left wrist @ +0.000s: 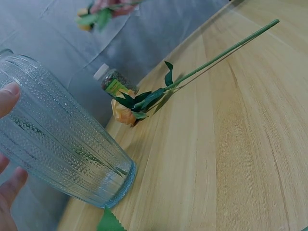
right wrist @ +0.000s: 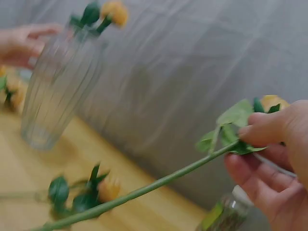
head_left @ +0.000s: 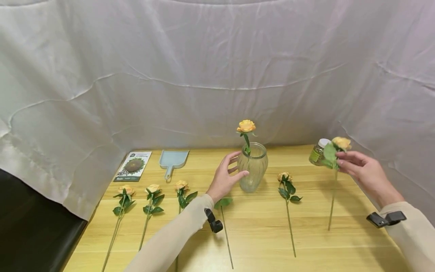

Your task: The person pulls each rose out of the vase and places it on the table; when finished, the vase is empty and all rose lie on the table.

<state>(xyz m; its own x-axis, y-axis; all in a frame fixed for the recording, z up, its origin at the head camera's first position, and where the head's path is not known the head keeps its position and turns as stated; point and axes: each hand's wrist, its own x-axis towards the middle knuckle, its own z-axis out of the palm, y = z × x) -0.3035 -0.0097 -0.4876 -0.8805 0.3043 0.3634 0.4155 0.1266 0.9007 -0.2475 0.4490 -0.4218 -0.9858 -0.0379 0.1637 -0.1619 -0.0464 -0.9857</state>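
Note:
A ribbed glass vase [head_left: 252, 172] stands upright on the table with one yellow rose [head_left: 246, 126] in it. My left hand [head_left: 227, 174] holds the vase from its left side, thumb across the front and fingers behind the rim. In the left wrist view, the thumb [left wrist: 8, 97] lies over the glass, and a green stem shows through the wall. Off to the right, my right hand [head_left: 365, 172] pinches another yellow rose [head_left: 341, 143] by its stem just under the bloom. That stem [right wrist: 159, 183] hangs down over the table, its leaves by the fingertips.
Between vase and right hand lies a rose [head_left: 287, 189]. Several more roses [head_left: 153, 200] lie at the left, one partly under my left forearm. Behind are a seed packet [head_left: 133, 166], a blue dustpan [head_left: 173, 160] and a white-lidded jar [head_left: 318, 153]. A grey curtain [head_left: 204, 75] hangs behind the table.

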